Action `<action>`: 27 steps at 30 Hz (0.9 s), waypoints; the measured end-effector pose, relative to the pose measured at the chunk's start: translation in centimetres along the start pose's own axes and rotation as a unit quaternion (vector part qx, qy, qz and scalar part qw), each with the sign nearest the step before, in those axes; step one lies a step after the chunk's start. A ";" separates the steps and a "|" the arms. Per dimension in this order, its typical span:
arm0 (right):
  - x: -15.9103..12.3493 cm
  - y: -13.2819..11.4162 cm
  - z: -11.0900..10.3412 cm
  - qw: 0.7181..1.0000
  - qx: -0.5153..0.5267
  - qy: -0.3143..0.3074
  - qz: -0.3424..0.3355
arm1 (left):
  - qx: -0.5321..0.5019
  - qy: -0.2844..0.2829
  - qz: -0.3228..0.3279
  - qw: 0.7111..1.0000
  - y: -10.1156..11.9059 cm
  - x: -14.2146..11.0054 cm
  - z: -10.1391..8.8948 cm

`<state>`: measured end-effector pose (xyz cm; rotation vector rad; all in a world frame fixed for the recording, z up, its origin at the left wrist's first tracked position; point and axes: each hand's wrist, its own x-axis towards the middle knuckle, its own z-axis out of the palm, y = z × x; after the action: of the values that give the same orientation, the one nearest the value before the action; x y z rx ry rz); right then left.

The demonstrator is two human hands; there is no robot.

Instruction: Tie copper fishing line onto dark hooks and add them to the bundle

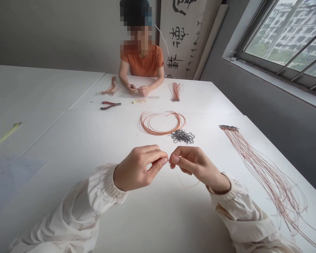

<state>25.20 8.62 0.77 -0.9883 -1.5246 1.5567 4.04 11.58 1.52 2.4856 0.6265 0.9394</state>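
My left hand [142, 166] and my right hand [191, 162] meet almost fingertip to fingertip above the white table. Each is closed in a pinch on a thin copper-coloured cord [184, 185], which droops in a loop below my right hand. The small piece right between the fingertips is mostly hidden. Just beyond my hands lies a pile of dark metal clasps [183, 136]. Touching it is a coil of orange-brown cord [144, 127]. To my right stretches a bundle of cut cords [260, 165] with dark clasps [228, 128] at its far end.
Across the table [94, 140] sits a person in an orange shirt [144, 63], hands together. Near them lie red-handled pliers [109, 105], a ruler [139, 96], small beige bits [140, 101] and two cord bundles [176, 92] [112, 88]. A yellow strap [5, 136] lies at left.
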 end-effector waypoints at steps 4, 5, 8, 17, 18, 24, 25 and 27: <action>-0.2 -0.2 -0.8 1.000 0.007 -0.022 -0.007 | 0.014 0.007 -0.020 1.000 -0.1 0.1 -0.2; -0.2 -0.2 -0.8 1.000 -0.001 -0.017 -0.017 | 0.015 0.004 -0.022 1.000 -0.2 0.1 -0.2; -0.2 -0.2 -0.8 0.999 -0.024 -0.001 -0.035 | 0.010 -0.007 -0.019 1.000 -0.2 0.3 -0.3; -0.3 -0.3 -0.8 0.999 -0.033 0.003 -0.035 | 0.005 -0.004 -0.015 1.000 0.1 0.3 -0.6; -0.3 -0.3 -0.9 0.998 -0.050 0.004 -0.035 | 0.004 -0.008 -0.016 1.000 0.1 0.3 -0.6; 0.3 0.1 0.0 0.984 -0.167 0.037 -0.046 | 0.013 -0.025 -0.022 0.999 -0.3 0.1 -0.2; 0.4 0.2 0.3 0.985 -0.160 0.039 -0.045 | 0.013 -0.028 -0.018 0.999 -0.3 0.0 -0.1; 0.5 0.6 0.8 0.989 -0.134 0.040 -0.043 | 0.008 -0.029 -0.010 0.999 -0.4 0.0 0.0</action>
<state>24.31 8.72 0.18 -1.1025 -1.7264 1.2591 3.92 11.87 1.28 2.5061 0.6417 0.8549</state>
